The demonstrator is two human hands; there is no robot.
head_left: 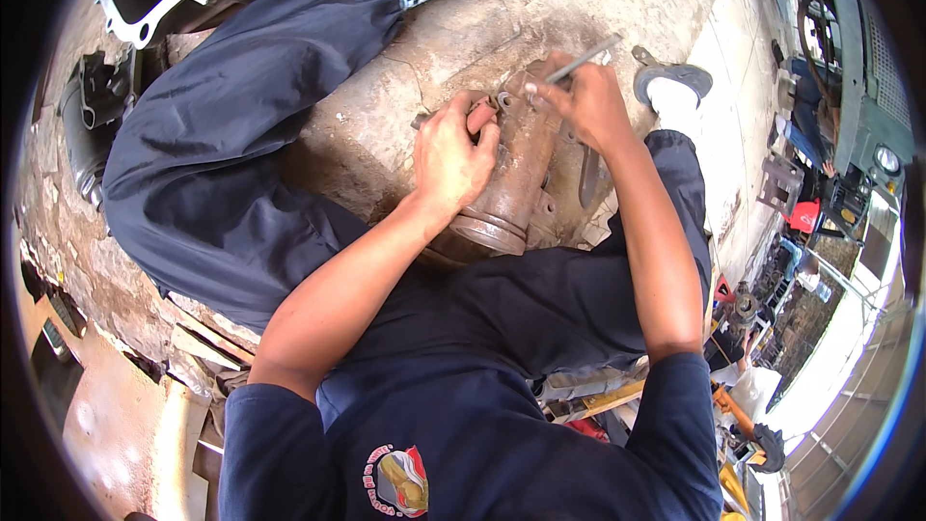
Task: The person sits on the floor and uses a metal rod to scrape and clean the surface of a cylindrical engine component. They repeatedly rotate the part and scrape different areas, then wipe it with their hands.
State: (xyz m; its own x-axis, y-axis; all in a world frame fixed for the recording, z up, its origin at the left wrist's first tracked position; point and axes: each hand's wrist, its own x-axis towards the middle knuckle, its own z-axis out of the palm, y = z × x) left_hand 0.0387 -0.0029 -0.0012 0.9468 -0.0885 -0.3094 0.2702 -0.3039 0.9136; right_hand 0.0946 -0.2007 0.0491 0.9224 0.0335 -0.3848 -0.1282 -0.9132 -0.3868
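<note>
A rust-brown cylindrical metal casing (514,174) lies on the floor between my legs, its round flanged end toward me. My left hand (449,156) rests against its left side, closed around a small reddish-brown block (480,116). Above the far right part of the casing, my right hand (586,101) is closed on a thin grey metal bar (590,54), which slants up to the right. Its lower end is blurred near the casing, so I cannot tell whether they touch. A dark, flat, pointed tool (588,178) lies just right of the casing.
A large dark metal housing (174,0) with a pale flange stands at the far left. Below it sits another dark cast part (96,101). My shoe (672,82) is right of the casing. Past it are a red object (803,216) and a green vehicle (878,116).
</note>
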